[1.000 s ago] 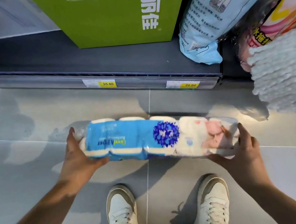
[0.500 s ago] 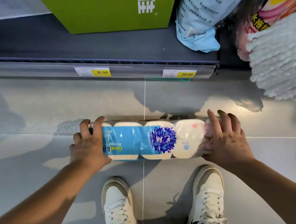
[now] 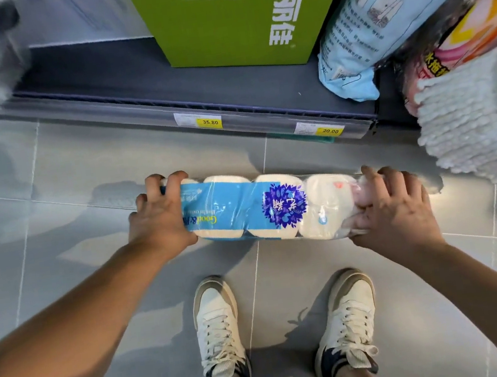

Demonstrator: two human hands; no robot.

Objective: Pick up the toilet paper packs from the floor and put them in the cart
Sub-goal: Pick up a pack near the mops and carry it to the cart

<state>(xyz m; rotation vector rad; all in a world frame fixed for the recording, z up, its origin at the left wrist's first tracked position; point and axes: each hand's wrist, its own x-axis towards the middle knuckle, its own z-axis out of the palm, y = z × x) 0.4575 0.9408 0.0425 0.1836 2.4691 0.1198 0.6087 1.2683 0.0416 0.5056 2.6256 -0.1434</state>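
A long toilet paper pack (image 3: 259, 209), white rolls in blue and clear wrap with a purple flower mark, lies sideways just above the grey tiled floor in front of my feet. My left hand (image 3: 159, 219) grips its left end, fingers curled over the top. My right hand (image 3: 398, 209) grips the right end, fingers dug into the crinkled plastic. No cart is in view.
A low dark shelf (image 3: 131, 77) with yellow price tags runs across the back, holding a green box (image 3: 234, 16) and a pale blue bag (image 3: 357, 38). White fluffy mop heads (image 3: 470, 127) hang at the right. My white sneakers (image 3: 218, 328) stand below the pack.
Both hands moved from flat against the pack's ends to curled over its top, and the pack has turned so its narrow side faces up. The view tilted slightly.
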